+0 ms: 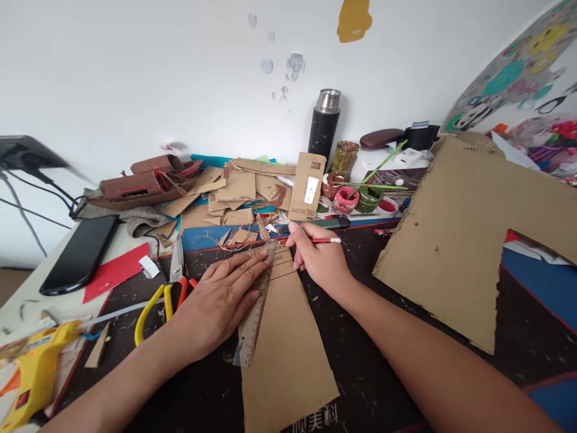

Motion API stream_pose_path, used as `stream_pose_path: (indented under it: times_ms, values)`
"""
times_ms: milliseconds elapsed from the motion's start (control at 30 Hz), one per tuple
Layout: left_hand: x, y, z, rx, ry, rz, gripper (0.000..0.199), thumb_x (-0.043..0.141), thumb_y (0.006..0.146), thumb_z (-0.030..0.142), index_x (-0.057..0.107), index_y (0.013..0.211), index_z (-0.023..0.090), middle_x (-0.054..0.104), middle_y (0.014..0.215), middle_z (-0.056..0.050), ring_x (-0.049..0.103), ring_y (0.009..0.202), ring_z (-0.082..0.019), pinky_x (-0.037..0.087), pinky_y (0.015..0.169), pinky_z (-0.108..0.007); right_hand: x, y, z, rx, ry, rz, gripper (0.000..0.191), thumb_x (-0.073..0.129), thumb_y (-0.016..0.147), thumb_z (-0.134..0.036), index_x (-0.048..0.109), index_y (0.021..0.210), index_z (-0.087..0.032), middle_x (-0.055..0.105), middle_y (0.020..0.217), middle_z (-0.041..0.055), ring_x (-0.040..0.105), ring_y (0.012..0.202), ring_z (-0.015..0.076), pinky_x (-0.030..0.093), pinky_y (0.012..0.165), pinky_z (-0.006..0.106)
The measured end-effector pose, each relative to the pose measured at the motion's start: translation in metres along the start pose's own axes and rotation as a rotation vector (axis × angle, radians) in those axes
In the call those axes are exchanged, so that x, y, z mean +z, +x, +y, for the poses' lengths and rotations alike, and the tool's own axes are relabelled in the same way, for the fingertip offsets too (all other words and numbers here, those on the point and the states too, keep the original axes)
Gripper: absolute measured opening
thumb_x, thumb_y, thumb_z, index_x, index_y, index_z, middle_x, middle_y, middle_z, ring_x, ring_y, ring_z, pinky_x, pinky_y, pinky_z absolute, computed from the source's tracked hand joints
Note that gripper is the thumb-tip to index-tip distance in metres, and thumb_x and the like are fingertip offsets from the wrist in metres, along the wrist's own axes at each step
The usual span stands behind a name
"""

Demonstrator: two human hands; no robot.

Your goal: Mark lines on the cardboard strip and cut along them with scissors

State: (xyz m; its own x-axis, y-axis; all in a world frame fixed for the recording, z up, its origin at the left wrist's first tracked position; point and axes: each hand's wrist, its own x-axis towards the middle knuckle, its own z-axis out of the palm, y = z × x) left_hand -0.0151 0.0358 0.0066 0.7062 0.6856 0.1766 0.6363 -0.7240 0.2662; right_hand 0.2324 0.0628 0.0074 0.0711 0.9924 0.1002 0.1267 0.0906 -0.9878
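Note:
A long cardboard piece (288,337) with printed lines at its far end lies on the dark mat. Along its left side rests a clear ruler (252,331), pressed down by my left hand (225,294), whose fingers lie flat and slightly spread over it. My right hand (318,258) is closed around a thin red pencil (328,240) near the far end of the cardboard. The pencil's tip is beside the ruler's far end; whether it touches the cardboard is too small to tell.
Left are scissors (177,261), yellow-handled pliers (151,310), a phone (81,252) and a yellow glue gun (40,373). Cardboard scraps (237,185), a model boat (135,186), paint jars (346,198) and a black flask (323,126) stand behind. Large cardboard (451,240) lies right.

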Motion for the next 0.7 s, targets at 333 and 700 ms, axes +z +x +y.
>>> stream_pose_path:
  times_ms: [333, 700]
  values:
    - [0.0015, -0.0002, 0.0002, 0.005, -0.002, 0.009, 0.053, 0.043, 0.118, 0.035, 0.043, 0.172, 0.029, 0.053, 0.173, -0.007, 0.051, 0.155, -0.029, 0.044, 0.124, -0.048, 0.0001, -0.0003, -0.0001, 0.003, 0.002, -0.004, 0.06, 0.061, 0.1, -0.078, 0.067, 0.074, -0.025, 0.055, 0.047, -0.0048, 0.059, 0.041, 0.0156, 0.044, 0.044, 0.025]
    - [0.0011, -0.0011, -0.0007, 0.027, 0.006, 0.018, 0.053, 0.044, 0.119, 0.032, 0.04, 0.171, 0.027, 0.052, 0.174, -0.007, 0.049, 0.156, -0.026, 0.041, 0.126, -0.046, -0.0005, -0.0031, 0.0011, -0.058, -0.084, -0.024, 0.051, 0.058, 0.109, -0.064, 0.067, 0.076, -0.026, 0.057, 0.048, -0.0048, 0.059, 0.043, 0.0163, 0.044, 0.051, 0.027]
